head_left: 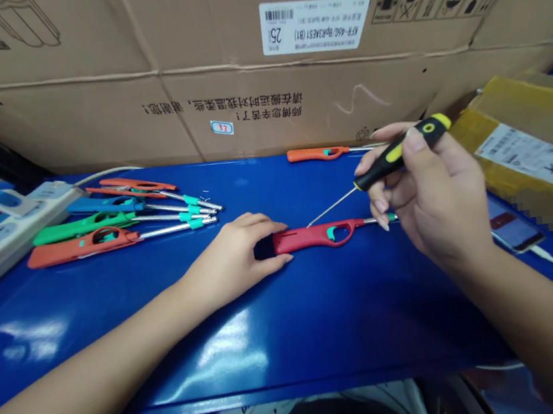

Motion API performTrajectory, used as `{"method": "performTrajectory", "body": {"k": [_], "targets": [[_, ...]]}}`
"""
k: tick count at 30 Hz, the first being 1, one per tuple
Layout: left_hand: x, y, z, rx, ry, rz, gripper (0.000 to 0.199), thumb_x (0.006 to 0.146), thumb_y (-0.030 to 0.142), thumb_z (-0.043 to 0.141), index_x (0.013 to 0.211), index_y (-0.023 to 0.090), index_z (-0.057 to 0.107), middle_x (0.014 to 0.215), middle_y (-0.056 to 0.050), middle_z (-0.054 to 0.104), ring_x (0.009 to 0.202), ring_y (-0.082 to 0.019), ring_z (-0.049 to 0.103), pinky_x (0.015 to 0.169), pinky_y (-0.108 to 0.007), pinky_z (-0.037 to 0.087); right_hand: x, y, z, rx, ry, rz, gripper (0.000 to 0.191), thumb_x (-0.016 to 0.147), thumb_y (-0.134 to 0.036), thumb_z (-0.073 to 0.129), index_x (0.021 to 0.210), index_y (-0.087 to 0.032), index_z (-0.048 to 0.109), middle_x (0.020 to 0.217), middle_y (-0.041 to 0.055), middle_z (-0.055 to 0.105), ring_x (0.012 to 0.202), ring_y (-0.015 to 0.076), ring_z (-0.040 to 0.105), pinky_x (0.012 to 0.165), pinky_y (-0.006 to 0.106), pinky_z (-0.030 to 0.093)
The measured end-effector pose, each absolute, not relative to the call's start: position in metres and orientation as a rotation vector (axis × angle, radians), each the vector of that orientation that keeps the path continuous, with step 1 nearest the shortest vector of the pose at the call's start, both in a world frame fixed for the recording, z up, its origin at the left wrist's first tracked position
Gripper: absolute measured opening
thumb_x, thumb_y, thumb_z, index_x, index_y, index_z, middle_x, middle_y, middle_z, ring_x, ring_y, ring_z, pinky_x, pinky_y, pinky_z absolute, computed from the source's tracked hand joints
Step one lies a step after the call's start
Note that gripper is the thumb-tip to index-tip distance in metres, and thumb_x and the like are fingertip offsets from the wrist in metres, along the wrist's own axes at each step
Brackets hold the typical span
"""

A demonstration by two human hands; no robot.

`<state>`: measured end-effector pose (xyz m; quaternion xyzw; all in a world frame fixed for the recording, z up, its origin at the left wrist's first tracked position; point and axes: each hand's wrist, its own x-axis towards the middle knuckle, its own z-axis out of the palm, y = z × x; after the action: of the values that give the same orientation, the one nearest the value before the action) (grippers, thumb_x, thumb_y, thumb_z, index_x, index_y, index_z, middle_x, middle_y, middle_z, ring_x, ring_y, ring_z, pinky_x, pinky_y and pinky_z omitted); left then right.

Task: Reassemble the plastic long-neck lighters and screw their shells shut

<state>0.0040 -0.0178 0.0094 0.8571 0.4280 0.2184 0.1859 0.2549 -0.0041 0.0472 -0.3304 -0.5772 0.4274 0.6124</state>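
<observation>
From the head view, I see the red lighter [305, 237] lying flat near the middle of the blue table [322, 335], its metal rod pointing right. The left hand [242, 251] pinches its butt end, thumb along the near side and a finger along the far side, with a gap between the butt and the palm. The right hand [425, 189] has its fingers wrapped around the screwdriver [398, 155], whose tip comes down at the lighter's far edge; I can't tell whether it presses in. The lighter's rod end runs beneath those fingertips.

Toward the person, blue surface stretches to the near rim, giving both forearms room. On the far side there's less: an orange lighter [315, 154] lies near the big carton [121, 138] that walls off the back. To the left, a bunch of lighters [107, 221] fans out beside the power strip [32, 227], well apart from the red one. On the right, the phone [514, 228] and the taped parcel [514, 131] crowd the right wrist's outer side.
</observation>
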Motion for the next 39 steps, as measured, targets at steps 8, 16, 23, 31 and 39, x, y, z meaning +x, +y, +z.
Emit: {"method": "performTrajectory", "body": {"k": [8,16,23,31,39], "targets": [[0.024,-0.038,0.0,2.32,1.089,0.733,0.037,0.078,0.037,0.083,0.109,0.017,0.074,0.101,-0.007,0.072,0.093,-0.022,0.066,0.087,-0.038,0.055,0.248,-0.017,0.047,-0.691,-1.453,0.984,0.018,0.097,-0.037,0.061,0.11,-0.027,0.064,0.088,0.0024,0.067,0.041,0.0085,0.05,0.029,0.023,0.04],[0.036,-0.048,-0.005,2.255,1.173,0.78,0.037,0.075,0.042,0.085,0.102,0.019,0.074,0.098,-0.005,0.072,0.09,-0.023,0.061,0.084,-0.041,0.05,0.238,-0.03,0.041,-0.686,-1.571,0.867,0.021,0.096,-0.043,0.061,0.11,-0.028,0.064,0.084,0.0016,0.07,0.04,0.0087,0.047,0.034,0.026,0.041],[0.04,-0.051,-0.007,2.228,1.282,0.747,0.037,0.073,0.044,0.086,0.1,0.021,0.073,0.099,-0.004,0.073,0.094,-0.026,0.061,0.085,-0.043,0.048,0.235,-0.031,0.036,-0.685,-1.615,0.826,0.023,0.095,-0.045,0.062,0.11,-0.028,0.065,0.084,0.003,0.068,0.064,0.0156,0.066,0.054,0.03,0.057],[0.039,-0.05,-0.008,2.23,1.269,0.74,0.037,0.074,0.045,0.085,0.101,0.022,0.074,0.098,-0.004,0.072,0.094,-0.025,0.061,0.086,-0.041,0.047,0.236,-0.029,0.032,-0.686,-1.631,0.818,0.02,0.095,-0.041,0.063,0.11,-0.028,0.065,0.085,0.003,0.068,0.068,0.0165,0.067,0.057,0.03,0.059],[0.039,-0.049,-0.008,2.232,1.269,0.741,0.038,0.074,0.045,0.085,0.101,0.022,0.074,0.098,-0.004,0.072,0.094,-0.025,0.061,0.085,-0.041,0.047,0.236,-0.03,0.03,-0.695,-1.638,0.835,0.02,0.095,-0.039,0.062,0.112,-0.027,0.064,0.085,0.0032,0.069,0.069,0.0166,0.067,0.054,0.029,0.058]]}}
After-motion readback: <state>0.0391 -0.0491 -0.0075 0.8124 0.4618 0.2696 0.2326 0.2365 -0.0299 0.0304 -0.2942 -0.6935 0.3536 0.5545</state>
